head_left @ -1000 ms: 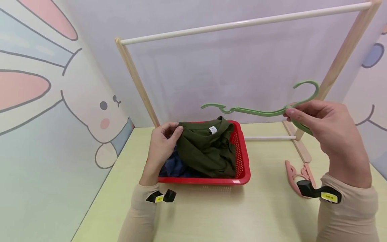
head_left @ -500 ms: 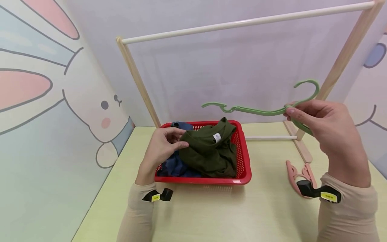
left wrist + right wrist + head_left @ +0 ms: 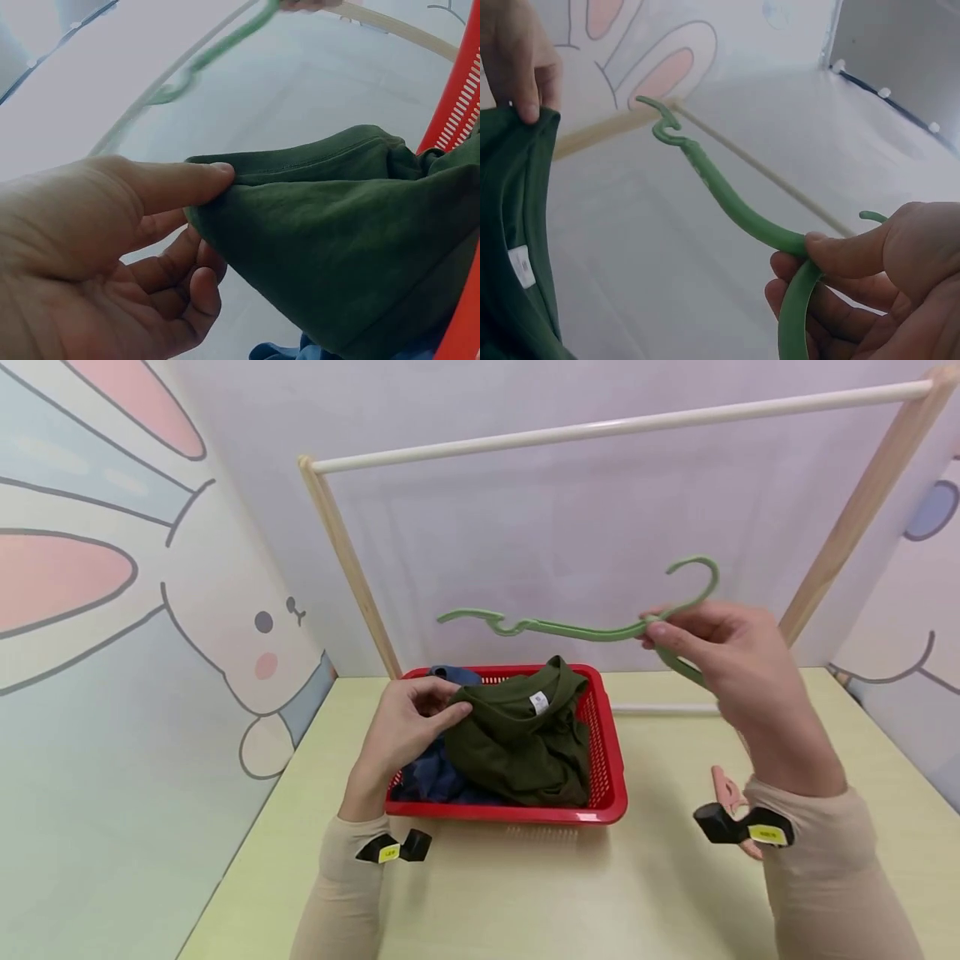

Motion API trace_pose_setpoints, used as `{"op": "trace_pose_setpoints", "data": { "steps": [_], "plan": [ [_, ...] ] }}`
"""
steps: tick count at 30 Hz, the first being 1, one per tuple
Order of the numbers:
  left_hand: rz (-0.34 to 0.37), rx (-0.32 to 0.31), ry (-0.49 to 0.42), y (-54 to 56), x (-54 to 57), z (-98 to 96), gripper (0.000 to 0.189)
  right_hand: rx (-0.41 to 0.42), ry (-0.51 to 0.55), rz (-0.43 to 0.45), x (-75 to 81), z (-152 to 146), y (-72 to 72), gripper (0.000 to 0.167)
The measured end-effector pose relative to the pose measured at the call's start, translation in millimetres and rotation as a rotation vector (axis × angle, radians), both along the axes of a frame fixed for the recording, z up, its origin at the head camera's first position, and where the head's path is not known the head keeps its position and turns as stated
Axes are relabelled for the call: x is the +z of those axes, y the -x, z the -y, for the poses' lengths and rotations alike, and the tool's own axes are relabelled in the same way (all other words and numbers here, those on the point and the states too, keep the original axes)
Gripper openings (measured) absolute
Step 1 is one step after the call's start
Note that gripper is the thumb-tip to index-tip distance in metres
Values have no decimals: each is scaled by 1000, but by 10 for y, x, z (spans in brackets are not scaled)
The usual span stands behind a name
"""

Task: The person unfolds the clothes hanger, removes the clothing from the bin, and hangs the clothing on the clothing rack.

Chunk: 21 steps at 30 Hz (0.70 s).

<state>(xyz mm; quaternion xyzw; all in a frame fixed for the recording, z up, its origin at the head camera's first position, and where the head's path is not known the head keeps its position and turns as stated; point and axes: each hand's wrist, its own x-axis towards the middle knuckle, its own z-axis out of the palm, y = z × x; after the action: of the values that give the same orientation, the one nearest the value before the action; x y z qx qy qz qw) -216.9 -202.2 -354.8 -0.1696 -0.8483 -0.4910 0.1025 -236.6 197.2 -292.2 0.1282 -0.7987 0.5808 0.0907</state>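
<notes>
My left hand (image 3: 408, 722) pinches the edge of a dark green garment (image 3: 517, 743) between thumb and fingers, as the left wrist view shows at the fabric's corner (image 3: 300, 202). A white label sits at the garment's neckline. Most of the cloth still lies bunched in a red basket (image 3: 615, 793). Up to the right, my right hand (image 3: 735, 668) grips a light green clothes hanger (image 3: 570, 631) near its middle, below the hook. One arm of the hanger points left above the basket; the other runs down behind the fingers. Both hands also show in the right wrist view.
Dark blue clothing (image 3: 435, 772) lies under the green garment in the basket. A rack with a white rail (image 3: 600, 431) and wooden posts stands behind. A pink folding hanger (image 3: 727, 789) lies on the table, partly hidden by my right wrist. A wall with a painted rabbit borders the left.
My right hand has carried the green hanger leftward, toward the garment. My left hand lowered slightly and shifted its hold on the cloth, uncovering blue fabric at the basket's back.
</notes>
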Motion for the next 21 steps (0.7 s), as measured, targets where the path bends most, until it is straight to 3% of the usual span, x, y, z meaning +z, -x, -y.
{"op": "trace_pose_setpoints", "data": {
  "steps": [5, 11, 16, 21],
  "plan": [
    [-19, -19, 8, 11, -3, -11, 11, 120, 108, -14, 156, 388, 63, 23],
    [-33, -35, 32, 27, 13, -63, 11, 271, 276, 0, 239, 757, 28, 20],
    [-21, -44, 38, 38, 16, -129, 13, 334, 302, 6, 274, 951, -7, 21],
    [-5, -46, 49, 20, 9, -163, 15, 391, 383, 74, 281, 1046, -34, 20]
  ]
}}
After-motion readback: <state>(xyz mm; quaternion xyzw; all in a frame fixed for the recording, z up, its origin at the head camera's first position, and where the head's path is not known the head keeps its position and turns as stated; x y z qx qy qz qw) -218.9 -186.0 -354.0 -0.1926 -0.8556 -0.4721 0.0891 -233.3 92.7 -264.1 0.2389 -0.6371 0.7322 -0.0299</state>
